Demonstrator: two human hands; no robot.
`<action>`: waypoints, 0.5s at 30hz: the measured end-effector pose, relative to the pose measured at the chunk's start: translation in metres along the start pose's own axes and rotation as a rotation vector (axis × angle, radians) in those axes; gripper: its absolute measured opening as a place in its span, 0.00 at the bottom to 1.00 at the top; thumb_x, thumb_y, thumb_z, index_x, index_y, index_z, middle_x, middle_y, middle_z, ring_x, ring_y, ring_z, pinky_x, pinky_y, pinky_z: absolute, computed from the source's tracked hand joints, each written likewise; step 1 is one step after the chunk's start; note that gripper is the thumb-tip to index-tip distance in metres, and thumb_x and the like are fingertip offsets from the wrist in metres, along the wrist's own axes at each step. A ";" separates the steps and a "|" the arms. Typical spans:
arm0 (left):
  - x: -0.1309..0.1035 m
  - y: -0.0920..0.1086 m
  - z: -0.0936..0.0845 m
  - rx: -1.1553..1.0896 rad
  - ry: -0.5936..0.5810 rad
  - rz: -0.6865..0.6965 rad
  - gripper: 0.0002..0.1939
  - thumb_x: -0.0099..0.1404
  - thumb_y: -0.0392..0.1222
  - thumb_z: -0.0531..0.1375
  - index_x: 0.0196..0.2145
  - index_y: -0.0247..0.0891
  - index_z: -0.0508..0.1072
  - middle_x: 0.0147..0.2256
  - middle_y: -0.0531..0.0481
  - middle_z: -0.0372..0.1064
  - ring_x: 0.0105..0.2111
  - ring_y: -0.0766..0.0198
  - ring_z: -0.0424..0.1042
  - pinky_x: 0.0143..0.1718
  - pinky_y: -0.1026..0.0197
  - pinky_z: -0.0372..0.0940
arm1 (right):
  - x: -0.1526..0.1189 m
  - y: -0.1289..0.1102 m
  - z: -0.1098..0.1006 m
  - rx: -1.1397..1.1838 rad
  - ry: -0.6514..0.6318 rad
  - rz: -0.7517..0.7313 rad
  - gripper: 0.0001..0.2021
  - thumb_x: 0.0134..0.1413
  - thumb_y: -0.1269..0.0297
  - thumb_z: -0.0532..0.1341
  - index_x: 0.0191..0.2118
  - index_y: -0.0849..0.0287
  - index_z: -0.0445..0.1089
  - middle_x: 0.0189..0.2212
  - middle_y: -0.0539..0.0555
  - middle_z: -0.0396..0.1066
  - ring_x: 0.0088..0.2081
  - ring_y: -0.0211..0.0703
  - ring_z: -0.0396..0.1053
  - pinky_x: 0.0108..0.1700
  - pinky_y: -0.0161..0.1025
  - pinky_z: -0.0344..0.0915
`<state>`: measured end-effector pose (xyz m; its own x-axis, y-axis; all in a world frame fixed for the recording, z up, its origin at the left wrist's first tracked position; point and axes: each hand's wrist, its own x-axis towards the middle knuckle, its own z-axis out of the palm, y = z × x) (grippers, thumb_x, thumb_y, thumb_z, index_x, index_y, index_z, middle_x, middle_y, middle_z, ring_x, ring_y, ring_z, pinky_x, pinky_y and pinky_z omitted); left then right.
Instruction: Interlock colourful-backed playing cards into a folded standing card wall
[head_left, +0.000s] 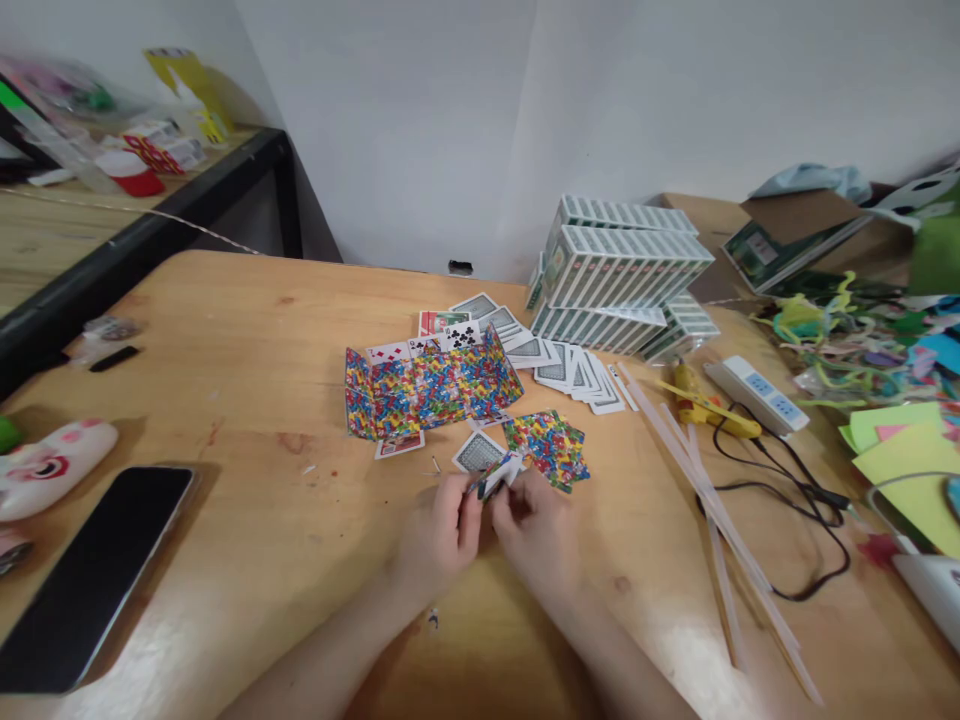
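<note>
My left hand (440, 530) and my right hand (534, 525) are both closed on a small folded card (496, 474), colourful on one side and pale on the other. Fingers hide part of it. Just beyond lies a grey-backed playing card (478, 452). Several multicoloured patterned cards (551, 447) lie in a loose pile beside my right hand. Farther off stands a low wall of folded patterned cards (427, 388), with playing cards (463, 335) tucked behind it and a card (400, 445) poking out under its front edge.
Loose playing cards (574, 370) fan out before stacked card boxes (622, 265). Glue sticks (712, 500), a yellow glue gun (694, 400) with its black cord and a power strip (757, 392) lie right. A phone (97, 575) lies left.
</note>
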<state>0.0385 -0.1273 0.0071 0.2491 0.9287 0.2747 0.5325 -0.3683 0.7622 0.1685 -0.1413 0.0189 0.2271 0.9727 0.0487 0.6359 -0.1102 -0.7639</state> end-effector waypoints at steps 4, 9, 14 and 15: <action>0.007 -0.003 -0.003 -0.254 0.001 -0.218 0.07 0.65 0.41 0.45 0.32 0.38 0.59 0.18 0.57 0.58 0.15 0.70 0.60 0.17 0.69 0.56 | 0.008 0.002 -0.008 0.405 -0.171 -0.009 0.05 0.49 0.66 0.55 0.28 0.60 0.66 0.21 0.50 0.67 0.23 0.37 0.65 0.28 0.34 0.62; 0.014 0.003 -0.005 -0.556 -0.009 -0.386 0.11 0.65 0.47 0.45 0.28 0.40 0.55 0.17 0.62 0.50 0.11 0.74 0.52 0.11 0.72 0.51 | 0.014 0.001 -0.010 1.159 -0.394 0.309 0.12 0.52 0.57 0.56 0.28 0.61 0.67 0.18 0.50 0.68 0.18 0.35 0.65 0.19 0.32 0.62; 0.015 0.006 -0.005 -0.632 -0.002 -0.443 0.12 0.64 0.49 0.48 0.27 0.40 0.55 0.16 0.62 0.51 0.11 0.75 0.51 0.10 0.73 0.49 | 0.007 -0.004 0.002 1.594 -0.420 0.681 0.09 0.42 0.62 0.66 0.28 0.61 0.67 0.16 0.44 0.66 0.13 0.27 0.58 0.13 0.24 0.55; 0.015 0.006 -0.005 -0.634 0.012 -0.448 0.12 0.64 0.49 0.48 0.27 0.40 0.55 0.16 0.62 0.52 0.11 0.75 0.51 0.10 0.73 0.50 | 0.004 -0.005 0.005 1.633 -0.451 0.711 0.10 0.42 0.62 0.66 0.28 0.61 0.67 0.16 0.44 0.66 0.14 0.27 0.59 0.14 0.24 0.57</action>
<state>0.0419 -0.1152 0.0190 0.1085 0.9848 -0.1355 0.0144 0.1347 0.9908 0.1628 -0.1355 0.0198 -0.2663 0.8411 -0.4708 -0.8106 -0.4597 -0.3627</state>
